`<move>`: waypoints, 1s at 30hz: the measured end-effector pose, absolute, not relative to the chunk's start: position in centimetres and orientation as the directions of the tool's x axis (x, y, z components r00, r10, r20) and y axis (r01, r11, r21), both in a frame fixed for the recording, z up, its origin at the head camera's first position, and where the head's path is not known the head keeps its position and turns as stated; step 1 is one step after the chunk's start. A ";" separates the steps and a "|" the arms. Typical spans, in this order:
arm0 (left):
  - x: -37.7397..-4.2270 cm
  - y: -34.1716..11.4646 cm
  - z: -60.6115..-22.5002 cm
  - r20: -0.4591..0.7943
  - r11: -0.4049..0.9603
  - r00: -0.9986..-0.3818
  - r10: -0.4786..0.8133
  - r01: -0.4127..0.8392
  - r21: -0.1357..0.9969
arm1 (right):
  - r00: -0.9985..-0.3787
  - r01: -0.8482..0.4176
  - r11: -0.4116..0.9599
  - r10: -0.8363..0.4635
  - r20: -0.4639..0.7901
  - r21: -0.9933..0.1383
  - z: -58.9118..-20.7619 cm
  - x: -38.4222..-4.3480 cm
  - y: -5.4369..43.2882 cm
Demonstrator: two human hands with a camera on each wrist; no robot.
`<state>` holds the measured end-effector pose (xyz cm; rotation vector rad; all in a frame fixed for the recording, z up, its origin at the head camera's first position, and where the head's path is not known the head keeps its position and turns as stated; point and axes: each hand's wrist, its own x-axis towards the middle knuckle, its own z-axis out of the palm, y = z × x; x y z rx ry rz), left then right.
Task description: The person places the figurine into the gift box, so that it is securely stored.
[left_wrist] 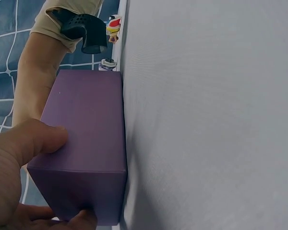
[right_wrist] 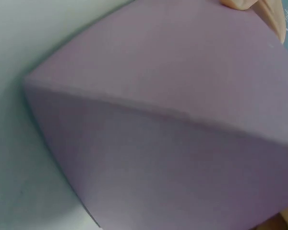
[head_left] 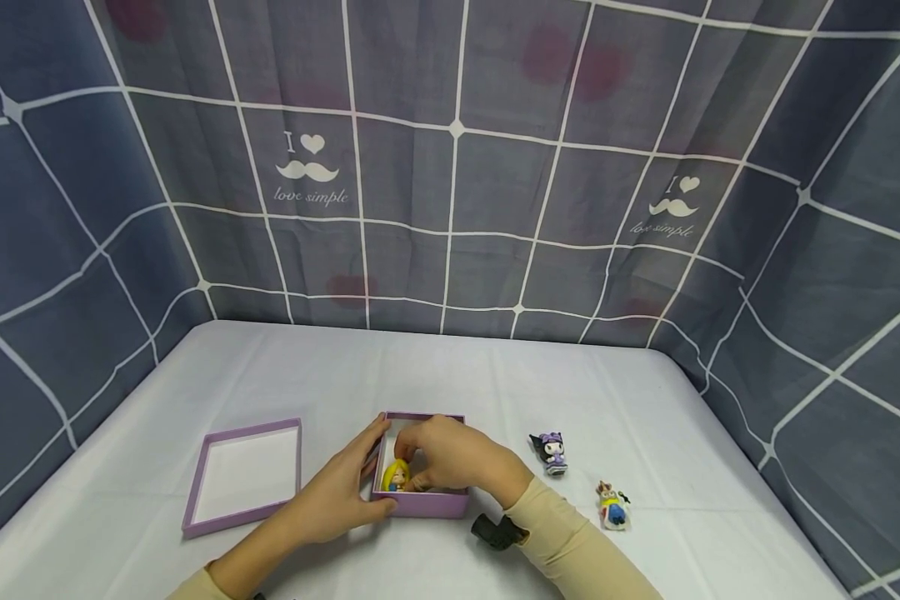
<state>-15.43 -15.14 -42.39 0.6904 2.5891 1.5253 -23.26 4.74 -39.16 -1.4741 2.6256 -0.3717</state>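
Observation:
A purple open-topped box [head_left: 429, 505] stands on the table. My left hand [head_left: 339, 490] grips its left end, with the thumb [left_wrist: 52, 139] against the front wall and other fingers at the end wall and far left corner. My right hand [head_left: 450, 454] reaches in over the rim and pinches a small yellow-haired figurine [head_left: 396, 477] inside the box. The figurine's lower part is hidden by the front wall. In the right wrist view the box's outer walls [right_wrist: 158, 163] fill most of the picture, and the right fingertips are out of sight.
A purple-rimmed lid [head_left: 249, 475] with a white inside lies left of the box. To the right are a black-and-purple figurine [head_left: 552, 454] and a figurine in yellow and blue [head_left: 613, 507]. A gridded curtain [head_left: 405, 183] surrounds the white table [head_left: 330, 367].

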 end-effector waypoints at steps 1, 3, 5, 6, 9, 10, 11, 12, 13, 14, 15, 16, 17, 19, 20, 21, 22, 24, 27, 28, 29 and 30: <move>-15.4 -15.1 -42.4 0.171 0.411 -0.899 0.404 0.345 0.844 | -0.522 -0.827 0.499 -0.853 0.021 -0.260 -39.1 -23.2 4.8; -15.4 -15.1 -42.4 0.170 0.415 -0.901 0.399 0.343 0.843 | -0.520 -0.827 0.500 -0.854 0.011 -0.256 -39.0 -23.3 4.9; -15.5 -15.1 -42.4 0.169 0.417 -0.903 0.395 0.340 0.843 | -0.518 -0.829 0.502 -0.855 0.001 -0.247 -38.9 -23.3 5.0; -15.5 -15.1 -42.3 0.169 0.417 -0.904 0.394 0.339 0.843 | -0.517 -0.829 0.502 -0.856 -0.003 -0.246 -38.9 -23.3 5.0; -15.5 -15.1 -42.4 0.171 0.413 -0.905 0.391 0.339 0.845 | -0.513 -0.833 0.498 -0.858 0.000 -0.241 -39.0 -23.5 4.9; -15.5 -15.1 -42.4 0.172 0.411 -0.904 0.392 0.339 0.846 | -0.510 -0.835 0.494 -0.860 0.004 -0.242 -39.1 -23.5 4.9; -15.5 -15.1 -42.4 0.172 0.409 -0.903 0.393 0.340 0.847 | -0.509 -0.837 0.492 -0.861 0.010 -0.240 -39.2 -23.5 4.9; -15.5 -15.1 -42.4 0.172 0.405 -0.902 0.396 0.340 0.849 | -0.508 -0.838 0.490 -0.861 0.017 -0.238 -39.3 -23.5 4.8; -15.5 -15.1 -42.5 0.173 0.403 -0.901 0.397 0.340 0.850 | -0.508 -0.840 0.489 -0.861 0.023 -0.237 -39.3 -23.5 4.8; -15.5 -15.1 -42.5 0.173 0.402 -0.901 0.398 0.341 0.850 | -0.507 -0.841 0.487 -0.862 0.030 -0.235 -39.4 -23.5 4.8; -15.5 -15.1 -42.5 0.173 0.400 -0.900 0.399 0.341 0.851 | -0.507 -0.842 0.486 -0.861 0.037 -0.235 -39.4 -23.4 4.8; -15.5 -15.1 -42.5 0.173 0.401 -0.900 0.400 0.342 0.850 | -0.508 -0.842 0.486 -0.860 0.041 -0.232 -39.4 -23.4 4.8; -15.5 -15.1 -42.5 0.176 0.403 -0.900 0.399 0.344 0.848 | -0.511 -0.842 0.489 -0.858 0.046 -0.230 -39.4 -23.4 4.7; -15.5 -15.1 -42.5 0.178 0.405 -0.900 0.397 0.346 0.846 | -0.514 -0.840 0.491 -0.856 0.050 -0.230 -39.5 -23.3 4.7; -15.5 -15.1 -42.4 0.179 0.407 -0.900 0.397 0.348 0.845 | -0.515 -0.840 0.492 -0.856 0.051 -0.227 -39.5 -23.3 4.7; -15.5 -15.0 -42.4 0.181 0.408 -0.900 0.396 0.349 0.843 | -0.517 -0.839 0.494 -0.854 0.052 -0.227 -39.6 -23.3 4.6; -15.5 -15.0 -42.4 0.182 0.411 -0.900 0.396 0.351 0.841 | -0.517 -0.840 0.494 -0.854 0.054 -0.225 -39.6 -23.2 4.6; -15.5 -15.0 -42.4 0.184 0.419 -0.901 0.394 0.354 0.836 | -0.517 -0.841 0.494 -0.854 0.057 -0.221 -39.7 -23.2 4.5; -15.5 -15.0 -42.3 0.180 0.425 -0.902 0.393 0.352 0.834 | -0.521 -0.839 0.498 -0.851 0.061 -0.219 -39.8 -23.2 4.5; -15.5 -15.0 -42.3 0.179 0.426 -0.902 0.392 0.351 0.834 | -0.521 -0.839 0.498 -0.851 0.062 -0.219 -39.8 -23.2 4.5; -15.5 -15.0 -42.3 0.177 0.428 -0.903 0.392 0.349 0.834 | -0.523 -0.838 0.500 -0.850 0.060 -0.218 -39.8 -23.2 4.4; -15.4 -15.0 -42.3 0.175 0.426 -0.903 0.392 0.347 0.836 | -0.524 -0.837 0.501 -0.850 0.059 -0.218 -39.8 -23.2 4.4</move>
